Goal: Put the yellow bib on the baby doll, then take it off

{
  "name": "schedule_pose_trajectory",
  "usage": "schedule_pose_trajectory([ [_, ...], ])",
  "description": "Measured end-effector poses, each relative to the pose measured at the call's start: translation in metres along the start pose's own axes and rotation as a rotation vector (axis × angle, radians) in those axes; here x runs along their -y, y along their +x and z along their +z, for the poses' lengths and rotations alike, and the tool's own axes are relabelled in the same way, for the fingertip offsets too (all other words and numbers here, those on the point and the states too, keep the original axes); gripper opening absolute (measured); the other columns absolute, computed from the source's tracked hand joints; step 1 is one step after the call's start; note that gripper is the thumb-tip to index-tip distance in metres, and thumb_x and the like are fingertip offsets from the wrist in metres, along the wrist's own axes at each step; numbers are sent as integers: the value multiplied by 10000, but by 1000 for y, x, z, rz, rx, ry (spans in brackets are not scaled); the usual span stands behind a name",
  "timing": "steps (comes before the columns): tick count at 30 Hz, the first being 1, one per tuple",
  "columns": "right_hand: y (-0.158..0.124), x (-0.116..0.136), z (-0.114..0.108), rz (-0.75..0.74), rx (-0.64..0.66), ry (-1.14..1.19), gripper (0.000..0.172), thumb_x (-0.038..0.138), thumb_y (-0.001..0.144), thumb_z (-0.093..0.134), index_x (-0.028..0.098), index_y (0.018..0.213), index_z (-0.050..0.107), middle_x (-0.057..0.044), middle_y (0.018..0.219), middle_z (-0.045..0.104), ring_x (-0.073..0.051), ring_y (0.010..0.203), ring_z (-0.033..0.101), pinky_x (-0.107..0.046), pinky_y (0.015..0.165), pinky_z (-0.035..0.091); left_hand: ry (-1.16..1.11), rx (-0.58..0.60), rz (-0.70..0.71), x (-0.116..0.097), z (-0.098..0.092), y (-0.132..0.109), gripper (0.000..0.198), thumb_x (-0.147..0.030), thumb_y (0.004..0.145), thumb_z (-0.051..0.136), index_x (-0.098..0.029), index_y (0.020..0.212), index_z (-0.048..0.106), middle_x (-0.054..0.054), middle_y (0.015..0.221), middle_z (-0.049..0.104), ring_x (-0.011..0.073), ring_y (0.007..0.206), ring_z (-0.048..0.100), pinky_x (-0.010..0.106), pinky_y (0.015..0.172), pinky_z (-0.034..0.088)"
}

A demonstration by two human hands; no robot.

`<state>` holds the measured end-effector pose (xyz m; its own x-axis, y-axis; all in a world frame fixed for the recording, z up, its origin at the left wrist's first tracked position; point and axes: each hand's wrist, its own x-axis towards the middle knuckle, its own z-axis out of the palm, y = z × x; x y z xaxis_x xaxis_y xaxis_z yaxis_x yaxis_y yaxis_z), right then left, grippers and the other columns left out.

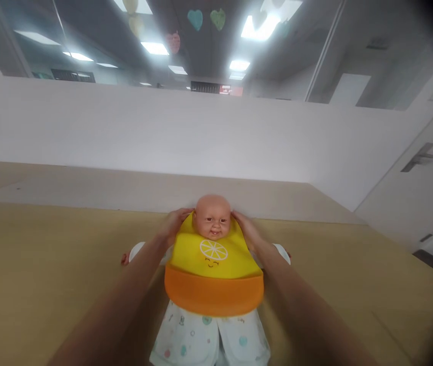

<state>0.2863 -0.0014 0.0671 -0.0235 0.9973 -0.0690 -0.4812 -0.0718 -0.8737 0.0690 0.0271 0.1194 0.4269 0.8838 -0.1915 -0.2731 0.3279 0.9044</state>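
A baby doll [212,216] lies on its back on a wooden table [48,264], head away from me. It wears a yellow bib [212,256] with an orange catch pocket and a lemon-slice print, over white patterned clothes [208,340]. My left hand [174,223] is at the doll's neck on the left, fingers curled around the bib's strap end. My right hand [244,226] mirrors it on the right side of the neck, fingers closed on the other strap end. The fingertips of both hands are hidden behind the doll's head.
A white partition wall [201,132] runs behind the table. A door with a lever handle [424,155] stands at the right. Paper hearts [195,19] hang from the ceiling among light panels.
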Motion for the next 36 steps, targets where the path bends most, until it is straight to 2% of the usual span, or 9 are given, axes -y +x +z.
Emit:
schedule_pose_trajectory([
  [3, -28, -6, 4, 1, 11, 68, 270, 369, 743, 658, 190, 945, 667, -13, 929, 698, -182, 833, 625, -287, 819, 484, -7, 103, -48, 8, 2, -22, 283, -309, 680, 705, -141, 907, 716, 71, 788, 730, 239, 673, 659, 340, 668, 495],
  [5, -47, -10, 6, 13, 45, 96, 261, 367, 761, 658, 194, 954, 681, -18, 959, 698, -188, 859, 633, -295, 839, 483, -23, 106, 5, 18, 0, -38, 332, -332, 706, 695, -152, 985, 700, 72, 872, 732, 245, 735, 667, 338, 688, 499],
  [8, -75, -18, 8, -3, 53, 150, 288, 372, 806, 644, 210, 1040, 686, -34, 1105, 674, -199, 973, 626, -313, 923, 458, -65, -46, 87, 37, -4, -63, 354, -291, 707, 701, -195, 1046, 662, 44, 971, 719, 226, 829, 673, 298, 709, 498],
  [13, -111, -31, 7, -68, 6, 142, 342, 378, 769, 701, 221, 1073, 700, -63, 1140, 663, -229, 1033, 609, -351, 945, 455, -129, -99, 33, 52, 1, -102, 390, -219, 684, 696, -235, 1067, 628, 41, 1053, 712, 243, 874, 687, 305, 702, 509],
  [19, -133, -39, 14, -152, -70, 44, 364, 396, 723, 743, 217, 1040, 717, -90, 1053, 690, -244, 976, 631, -350, 881, 485, -183, -30, -35, 53, 5, -107, 522, -229, 664, 729, -228, 1173, 612, 55, 962, 743, 265, 884, 695, 304, 701, 513],
  [25, -129, -40, 12, -185, -96, -64, 330, 434, 742, 714, 236, 1006, 705, -87, 1116, 665, -275, 1085, 585, -401, 959, 440, -112, 94, 24, 67, 1, -98, 625, -266, 616, 804, -245, 1210, 612, 59, 914, 748, 279, 875, 694, 307, 716, 519],
  [30, -99, -25, 17, -256, -123, -209, 507, 449, 665, 766, 296, 1132, 638, -68, 1273, 579, -268, 1220, 497, -421, 1061, 350, -121, 132, 25, 67, 1, -101, 570, -258, 600, 828, -239, 1145, 662, 66, 871, 746, 281, 835, 696, 311, 707, 519],
  [33, -72, -8, 31, -221, -68, -202, 525, 451, 601, 790, 272, 1077, 659, -76, 1310, 545, -269, 1231, 483, -414, 1046, 359, -116, 140, 19, 68, -1, -102, 528, -268, 594, 835, -234, 1099, 686, 64, 856, 744, 284, 841, 690, 316, 714, 516],
  [36, -45, 7, 50, -109, 53, -282, 457, 391, 592, 807, 250, 1009, 683, -82, 1147, 632, -263, 1064, 577, -419, 939, 429, -105, 149, 17, 71, -4, -99, 464, -271, 599, 834, -234, 1043, 703, 54, 869, 742, 282, 875, 680, 312, 722, 511],
])
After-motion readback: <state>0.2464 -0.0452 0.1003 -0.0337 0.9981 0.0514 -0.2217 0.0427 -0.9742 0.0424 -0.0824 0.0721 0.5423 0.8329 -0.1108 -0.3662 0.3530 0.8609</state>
